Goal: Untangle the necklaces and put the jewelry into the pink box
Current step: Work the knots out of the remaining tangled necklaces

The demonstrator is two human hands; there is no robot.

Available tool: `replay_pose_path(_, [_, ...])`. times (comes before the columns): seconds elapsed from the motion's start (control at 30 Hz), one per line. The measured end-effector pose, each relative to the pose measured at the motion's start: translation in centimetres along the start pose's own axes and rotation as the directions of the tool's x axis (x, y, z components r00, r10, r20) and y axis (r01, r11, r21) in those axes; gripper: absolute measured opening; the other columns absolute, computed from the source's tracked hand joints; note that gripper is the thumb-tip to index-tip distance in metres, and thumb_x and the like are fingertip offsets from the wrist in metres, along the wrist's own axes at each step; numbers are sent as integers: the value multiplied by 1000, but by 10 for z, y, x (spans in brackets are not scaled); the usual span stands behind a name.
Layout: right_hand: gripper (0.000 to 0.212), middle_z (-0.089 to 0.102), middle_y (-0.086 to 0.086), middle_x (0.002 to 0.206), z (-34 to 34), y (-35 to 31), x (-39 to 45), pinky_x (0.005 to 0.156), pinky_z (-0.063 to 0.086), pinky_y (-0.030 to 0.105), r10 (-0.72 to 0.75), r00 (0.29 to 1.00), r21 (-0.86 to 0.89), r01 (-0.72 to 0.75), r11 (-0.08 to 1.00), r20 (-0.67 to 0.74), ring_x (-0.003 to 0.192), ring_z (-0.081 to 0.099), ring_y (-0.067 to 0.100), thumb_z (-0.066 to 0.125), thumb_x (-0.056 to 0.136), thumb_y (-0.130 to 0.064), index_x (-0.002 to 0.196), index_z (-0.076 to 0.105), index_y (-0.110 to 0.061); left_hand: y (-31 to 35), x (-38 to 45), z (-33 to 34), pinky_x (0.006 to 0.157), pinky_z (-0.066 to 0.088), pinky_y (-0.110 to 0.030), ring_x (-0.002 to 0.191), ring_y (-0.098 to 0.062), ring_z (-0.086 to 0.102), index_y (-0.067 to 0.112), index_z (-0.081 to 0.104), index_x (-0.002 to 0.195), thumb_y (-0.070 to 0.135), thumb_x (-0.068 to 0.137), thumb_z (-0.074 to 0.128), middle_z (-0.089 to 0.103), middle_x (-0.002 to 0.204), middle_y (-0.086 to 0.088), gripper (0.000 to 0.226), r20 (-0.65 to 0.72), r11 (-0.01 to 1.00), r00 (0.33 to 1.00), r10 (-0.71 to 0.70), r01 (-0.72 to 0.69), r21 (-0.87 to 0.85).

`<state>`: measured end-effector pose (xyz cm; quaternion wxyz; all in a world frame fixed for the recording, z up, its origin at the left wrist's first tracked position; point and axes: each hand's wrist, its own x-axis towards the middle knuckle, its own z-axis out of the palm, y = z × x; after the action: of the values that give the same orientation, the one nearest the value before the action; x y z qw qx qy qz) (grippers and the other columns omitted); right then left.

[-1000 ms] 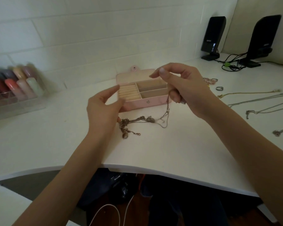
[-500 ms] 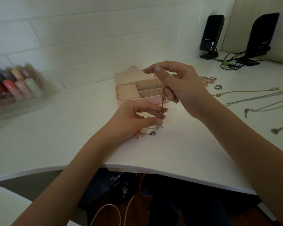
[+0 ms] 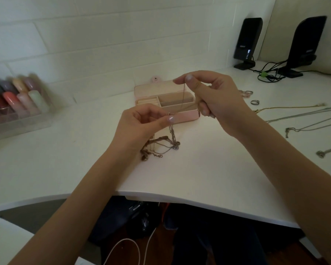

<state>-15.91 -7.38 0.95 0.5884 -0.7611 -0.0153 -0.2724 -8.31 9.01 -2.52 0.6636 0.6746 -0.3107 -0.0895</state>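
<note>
The left hand [image 3: 141, 123] and right hand [image 3: 214, 100] are each pinching a strand of the tangled necklaces [image 3: 161, 148], which are dangling onto the white tabletop [image 3: 208, 169] before the open pink box [image 3: 182, 117], white brick wall [image 3: 103, 35] behind.

Tangled necklaces [image 3: 161, 146]: fine metal chain, dull bronze-brown, faint glints at the clasps. Pink box [image 3: 182, 116]: smooth matt outside, beige lining that looks soft, ridged ring rolls at the left end. Bench [image 3: 208, 169]: smooth white top, matt, slight sheen. Loose chains [image 3: 304, 119] to the right: thin metal, one gold-toned, others silvery. Ring [image 3: 255, 102]: shiny metal. Organiser tray [image 3: 21, 123]: clear glossy plastic. Speakers [image 3: 246, 43]: black plastic, semi-gloss. Wall [image 3: 84, 35]: white painted brick, matt.
</note>
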Motion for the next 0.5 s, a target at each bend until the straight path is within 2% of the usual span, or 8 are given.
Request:
replay_pose_path(0.07, [22, 51, -21, 41, -1, 4, 2, 38, 29, 13, -9, 997, -66, 4, 998, -76, 32, 37, 4, 52, 98, -21, 103, 68, -6, 0, 1, -1, 60, 45, -19, 64, -7, 56, 26, 67, 67, 30, 65, 82, 64, 71, 3, 16, 56, 1000, 998, -4, 6, -29])
replay_pose_path(0.17, [19, 52, -9, 39, 0, 15, 5, 42, 37, 22, -102, 979, -339, 37, 940, -174, 35, 47, 9, 55, 97, -26, 92, 69, -15, -1, 3, 0, 75, 51, -25, 79, -13, 63, 19, 58, 70, 17, 73, 70, 65, 81, 1, 12, 169, 986, 985, -21, 48, -157])
replay_pose_path(0.27, [21, 54, 0, 46, 0, 24, 6, 53, 47, 34, -154, 966, -573, 8, 820, -208, 44, 54, 19, 50, 97, -35, 91, 63, -20, 3, 2, 1, 69, 53, -26, 78, -15, 66, 20, 58, 65, 6, 77, 57, 65, 86, 0, 19, 242, 952, 970, -29, 101, -289])
replay_pose_path(0.4, [28, 46, -3, 48, -2, 29, 9, 54, 43, 35, -135, 958, -597, -44, 801, -251, 44, 44, 16, 46, 98, -39, 90, 57, -15, 7, 2, -2, 51, 41, -21, 65, -12, 57, 22, 58, 59, 6, 70, 59, 64, 84, 1, 20, 282, 922, 958, -52, 155, -354])
replay_pose_path(0.5, [29, 47, -8, 50, -2, 28, 10, 48, 40, 26, -92, 952, -463, -57, 885, -292, 42, 45, 10, 46, 100, -35, 86, 55, -11, 5, 2, -3, 54, 34, -20, 69, -9, 54, 26, 58, 58, 14, 65, 63, 66, 86, 3, 14, 322, 948, 946, -20, 120, -295])
